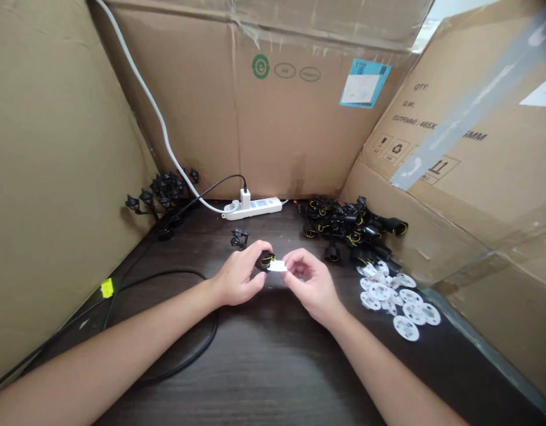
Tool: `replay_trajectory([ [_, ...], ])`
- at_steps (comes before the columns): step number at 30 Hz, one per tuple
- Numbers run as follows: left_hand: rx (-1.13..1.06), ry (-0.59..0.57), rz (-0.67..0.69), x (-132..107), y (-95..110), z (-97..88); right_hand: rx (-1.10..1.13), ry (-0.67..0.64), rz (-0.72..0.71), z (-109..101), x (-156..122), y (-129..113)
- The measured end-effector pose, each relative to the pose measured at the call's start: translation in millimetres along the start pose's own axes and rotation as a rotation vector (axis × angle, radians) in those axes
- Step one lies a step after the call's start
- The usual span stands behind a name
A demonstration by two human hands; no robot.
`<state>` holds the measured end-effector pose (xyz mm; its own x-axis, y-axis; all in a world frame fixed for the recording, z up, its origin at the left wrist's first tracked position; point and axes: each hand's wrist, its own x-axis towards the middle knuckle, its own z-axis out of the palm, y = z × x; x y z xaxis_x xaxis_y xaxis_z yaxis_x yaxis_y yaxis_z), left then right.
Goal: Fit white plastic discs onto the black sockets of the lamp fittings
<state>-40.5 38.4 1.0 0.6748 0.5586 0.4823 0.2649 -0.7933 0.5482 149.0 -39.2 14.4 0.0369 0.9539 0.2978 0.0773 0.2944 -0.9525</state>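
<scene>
My left hand is shut on a small black part with yellow markings, and its fingers hide much of it. My right hand pinches a white disc or label against that black part. Its exact shape is partly hidden by my fingers. Behind my right hand lies a heap of similar black parts with yellow coils. A scattered pile of white perforated discs lies nearest my right wrist. A single black part stands just beyond my left hand.
The dark wood table is walled by cardboard boxes. More black parts lean against the left cardboard. A white power strip with a plugged-in charger sits at the back. A black cable loops across the left.
</scene>
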Motion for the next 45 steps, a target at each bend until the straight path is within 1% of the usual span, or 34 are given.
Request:
replay_trajectory([
  [6,0.003,-0.020,-0.023,0,2,-1.6,0.006,0.015,0.036,0,0,2],
  [16,0.025,-0.031,-0.032,1,8,-2.3,0.032,-0.001,0.080,2,-1,10],
  [20,0.039,-0.026,-0.037,1,8,-1.2,0.042,0.008,0.090,3,-1,8],
  [28,0.016,-0.023,-0.073,2,7,0.1,0.160,0.024,0.122,1,3,2],
  [37,0.014,-0.015,-0.070,0,6,0.6,0.209,-0.005,0.132,-2,3,3],
  [40,0.016,-0.007,-0.057,0,5,0.6,0.240,-0.048,0.131,-3,3,2],
  [42,0.015,-0.004,-0.043,0,4,0.1,0.225,-0.076,0.121,-2,2,0],
  [45,0.011,0.000,-0.034,0,5,-0.7,0.181,-0.070,0.112,-1,3,1],
])
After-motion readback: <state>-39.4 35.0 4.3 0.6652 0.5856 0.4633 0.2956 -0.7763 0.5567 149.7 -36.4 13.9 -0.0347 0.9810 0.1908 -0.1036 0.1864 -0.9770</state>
